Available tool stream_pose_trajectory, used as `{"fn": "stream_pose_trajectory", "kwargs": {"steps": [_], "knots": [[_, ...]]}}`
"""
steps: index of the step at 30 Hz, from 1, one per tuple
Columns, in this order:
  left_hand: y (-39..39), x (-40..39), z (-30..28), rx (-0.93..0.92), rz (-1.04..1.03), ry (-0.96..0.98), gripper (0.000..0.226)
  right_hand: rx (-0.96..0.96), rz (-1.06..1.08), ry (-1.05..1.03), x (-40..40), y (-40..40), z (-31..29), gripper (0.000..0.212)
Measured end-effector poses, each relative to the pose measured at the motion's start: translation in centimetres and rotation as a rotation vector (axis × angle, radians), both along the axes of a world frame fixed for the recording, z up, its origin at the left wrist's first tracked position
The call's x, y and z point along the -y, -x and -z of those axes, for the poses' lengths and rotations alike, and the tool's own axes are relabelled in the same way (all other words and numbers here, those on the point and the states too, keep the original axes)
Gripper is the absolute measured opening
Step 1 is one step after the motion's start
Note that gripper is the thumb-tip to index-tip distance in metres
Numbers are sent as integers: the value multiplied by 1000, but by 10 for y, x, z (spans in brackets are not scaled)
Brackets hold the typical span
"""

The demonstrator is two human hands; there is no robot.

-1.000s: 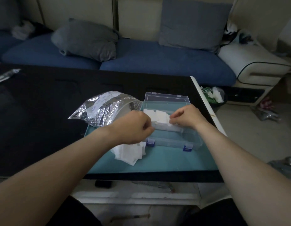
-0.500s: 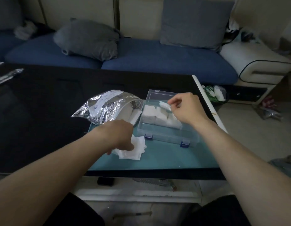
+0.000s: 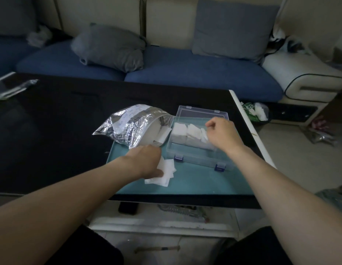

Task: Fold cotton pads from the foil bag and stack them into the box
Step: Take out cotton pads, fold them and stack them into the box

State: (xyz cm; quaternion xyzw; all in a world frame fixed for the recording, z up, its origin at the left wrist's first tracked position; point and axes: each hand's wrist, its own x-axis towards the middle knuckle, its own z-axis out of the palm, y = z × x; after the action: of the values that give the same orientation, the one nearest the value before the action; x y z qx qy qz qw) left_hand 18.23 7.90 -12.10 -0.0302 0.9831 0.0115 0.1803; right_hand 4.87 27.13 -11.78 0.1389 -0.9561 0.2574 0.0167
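Note:
A clear plastic box [image 3: 197, 159] with blue latches lies open on a teal mat [image 3: 195, 185]. A row of folded white cotton pads [image 3: 182, 129] stands inside it. My right hand [image 3: 222, 133] hovers over the right end of that row, fingers curled, pinching a folded pad [image 3: 204, 135]. The crumpled foil bag [image 3: 132, 124] lies just left of the box, its mouth toward the box. In front of the bag sits a small pile of loose flat pads [image 3: 167, 174]. My left hand [image 3: 147, 161] rests on this pile, its fingers curled down on the top pad.
The mat lies on a black table [image 3: 51, 131], whose white right edge runs close to the box. A clear packet [image 3: 11, 90] sits at the far left. A blue sofa with grey cushions [image 3: 110, 46] stands behind, and a bin [image 3: 256, 112] on the floor at right.
My right hand has come down from above the box to the right end of the pad row. My left hand stays on the loose pile.

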Motion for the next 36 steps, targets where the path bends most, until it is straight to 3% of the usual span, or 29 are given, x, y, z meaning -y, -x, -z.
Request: {"fn": "stream_pose_trajectory", "kwargs": {"steps": [6,10,17,21,23,27,32,36], "knots": [[6,3,1,25,-18,-24,57,234,-37,-33,-6,9,9,33],[12,3,5,41,-1,-8,58,252,62,70,-10,15,9,31],[19,1,7,34,12,10,61,115,74,74,-4,16,6,5],[20,1,7,47,9,22,61,-68,144,125,4,16,0,8],[20,0,7,44,4,21,60,-50,111,110,10,13,1,1],[17,-3,4,41,-3,29,59,201,37,-6,15,15,7,19],[18,-3,3,46,15,19,60,157,74,31,8,20,-3,22],[20,0,6,66,57,-13,56,263,54,8,6,19,-2,48]]}}
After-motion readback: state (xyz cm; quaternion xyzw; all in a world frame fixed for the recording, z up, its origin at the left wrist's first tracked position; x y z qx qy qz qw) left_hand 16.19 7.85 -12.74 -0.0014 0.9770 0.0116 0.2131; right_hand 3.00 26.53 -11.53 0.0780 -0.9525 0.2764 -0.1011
